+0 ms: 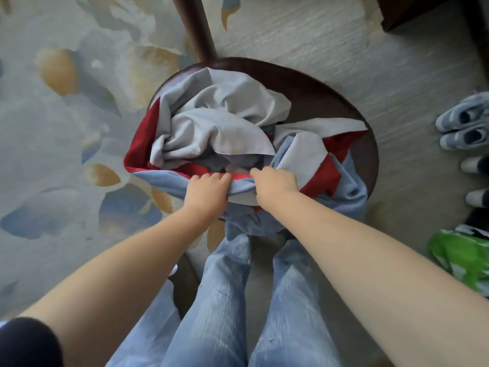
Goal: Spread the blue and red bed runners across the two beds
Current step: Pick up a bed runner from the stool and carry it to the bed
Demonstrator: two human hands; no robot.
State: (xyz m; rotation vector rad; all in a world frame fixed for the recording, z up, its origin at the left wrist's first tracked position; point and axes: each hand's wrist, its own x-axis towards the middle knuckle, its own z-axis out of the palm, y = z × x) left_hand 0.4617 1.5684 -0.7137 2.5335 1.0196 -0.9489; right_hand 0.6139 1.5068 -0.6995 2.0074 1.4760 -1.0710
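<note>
Presently, blue runner point(161, 180) and red runner point(140, 147) lie crumpled together on the round wooden table point(330, 86); left hand point(207, 190) and right hand point(275, 184), side by side, each clutch their near edge.

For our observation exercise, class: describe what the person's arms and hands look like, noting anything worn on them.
Both forearms are bare, and neither the left hand nor the right hand shows gloves, rings or a watch. A black sleeve covers the left upper arm. Any sleeve on the right arm is out of frame.
</note>
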